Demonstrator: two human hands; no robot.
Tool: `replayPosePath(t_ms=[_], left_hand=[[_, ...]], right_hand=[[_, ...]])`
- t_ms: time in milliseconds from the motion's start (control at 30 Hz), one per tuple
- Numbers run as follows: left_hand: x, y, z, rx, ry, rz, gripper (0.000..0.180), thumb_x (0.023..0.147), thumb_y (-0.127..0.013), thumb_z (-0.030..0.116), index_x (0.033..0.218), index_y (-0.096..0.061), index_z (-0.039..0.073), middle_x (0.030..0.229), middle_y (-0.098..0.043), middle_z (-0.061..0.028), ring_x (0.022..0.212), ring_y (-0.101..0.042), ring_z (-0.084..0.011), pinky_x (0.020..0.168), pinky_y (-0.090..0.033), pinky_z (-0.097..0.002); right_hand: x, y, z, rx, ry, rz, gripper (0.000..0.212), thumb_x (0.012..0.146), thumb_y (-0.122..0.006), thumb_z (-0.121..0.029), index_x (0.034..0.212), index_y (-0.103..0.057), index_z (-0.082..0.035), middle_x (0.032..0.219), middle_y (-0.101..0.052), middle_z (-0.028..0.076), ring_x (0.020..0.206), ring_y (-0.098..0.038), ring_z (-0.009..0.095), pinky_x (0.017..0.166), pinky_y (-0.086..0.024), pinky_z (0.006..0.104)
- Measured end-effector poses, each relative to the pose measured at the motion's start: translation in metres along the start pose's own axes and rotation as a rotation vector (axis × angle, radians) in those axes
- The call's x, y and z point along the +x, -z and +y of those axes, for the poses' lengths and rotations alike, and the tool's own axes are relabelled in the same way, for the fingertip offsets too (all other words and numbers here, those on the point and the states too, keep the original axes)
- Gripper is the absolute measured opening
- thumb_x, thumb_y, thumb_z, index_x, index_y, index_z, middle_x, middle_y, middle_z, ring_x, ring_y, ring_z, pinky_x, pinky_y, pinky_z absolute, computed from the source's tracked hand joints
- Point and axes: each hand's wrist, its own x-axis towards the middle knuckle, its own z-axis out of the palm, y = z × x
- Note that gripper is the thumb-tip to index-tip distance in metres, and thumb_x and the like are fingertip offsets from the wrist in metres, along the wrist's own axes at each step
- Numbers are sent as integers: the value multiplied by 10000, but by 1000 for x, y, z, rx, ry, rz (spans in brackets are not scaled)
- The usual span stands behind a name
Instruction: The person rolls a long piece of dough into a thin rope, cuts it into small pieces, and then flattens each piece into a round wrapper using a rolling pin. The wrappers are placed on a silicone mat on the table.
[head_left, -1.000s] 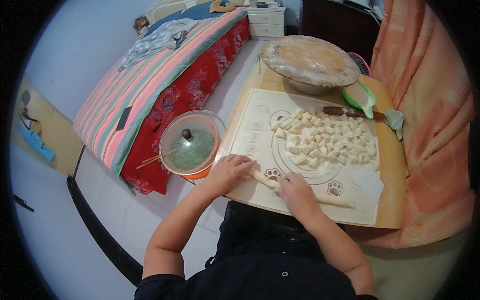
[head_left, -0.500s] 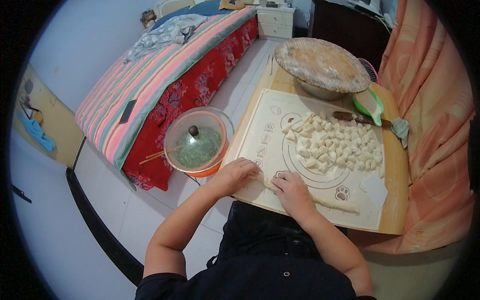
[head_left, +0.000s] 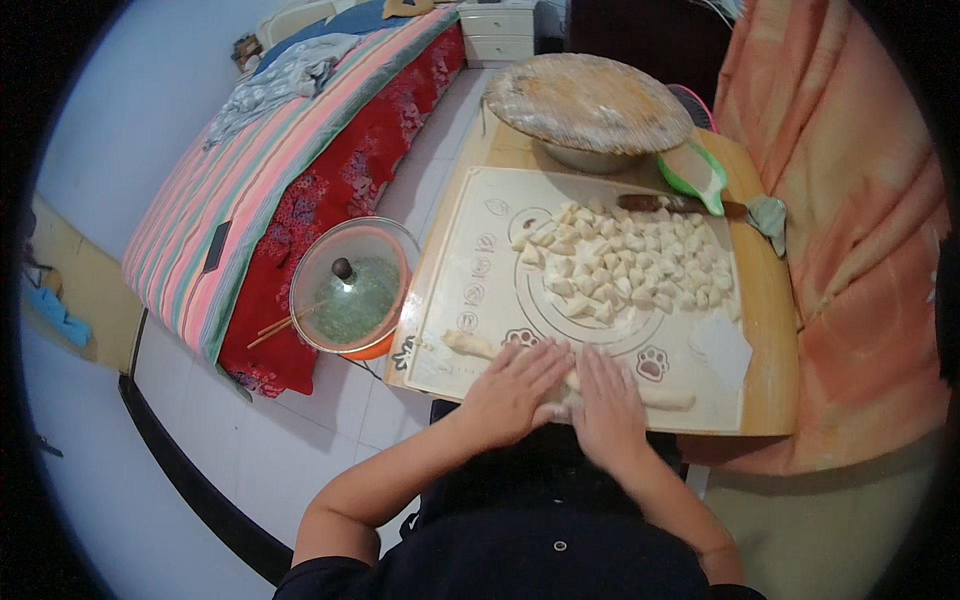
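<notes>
A long rope of dough [head_left: 668, 399] lies along the near edge of the pale printed baking mat [head_left: 450, 300]. My left hand [head_left: 512, 392] rests flat on its middle with the fingers stretched out. Close beside it, my right hand [head_left: 608, 402] also lies flat over the rope, palm down. Both ends of the dough stick out past my hands; the middle is mostly hidden. Farther back on the mat sits a heap of small floured dough pieces [head_left: 640, 262]. A white, flat scraper-like piece [head_left: 722, 346] lies at the mat's right side.
Behind the dough pieces lie a wooden rolling pin [head_left: 650, 203] and a green-rimmed scoop [head_left: 702, 178]. A round ridged tray [head_left: 590, 100] covers a bowl at the back. Left of the table stands a glass-lidded pot [head_left: 350, 300] with chopsticks [head_left: 282, 325]. An orange curtain [head_left: 850, 260] hangs at the right.
My hands have gone from gripping the dough rope with curled fingers to lying flat on it, closer together. The rope now lies along the near edge. The whole view has shifted somewhat.
</notes>
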Motion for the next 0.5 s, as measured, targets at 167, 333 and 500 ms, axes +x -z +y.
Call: replayPosePath(t_ms=[167, 333, 500], left_hand=[[18, 0, 0, 86, 121, 66, 670, 937, -564, 406, 1488, -366, 80, 1567, -357, -76, 1463, -296, -255, 1189, -193, -515], [46, -15, 31, -179, -87, 205, 631, 850, -681, 208, 1416, -441, 64, 1451, -463, -136, 1345, -429, -315, 1123, -323, -469], [104, -45, 85, -332, -242, 173, 663, 794, -700, 98, 1407, -449, 57, 1255, -575, -163, 1166, -545, -347, 983, -440, -438]], right_hand=[[-6, 36, 37, -54, -133, -69, 739, 832, -710, -316, 1428, -416, 6, 1490, -419, 153, 1400, -356, 309, 1184, -207, 472], [-57, 56, 92, 94, -328, 7, 572, 774, -750, -217, 1283, -548, -51, 1277, -534, 119, 1236, -470, 315, 1038, -367, 444], [-44, 63, 98, 249, -341, -4, 265, 849, -661, -119, 1094, -589, -48, 1109, -589, 136, 1020, -554, 332, 890, -445, 408]])
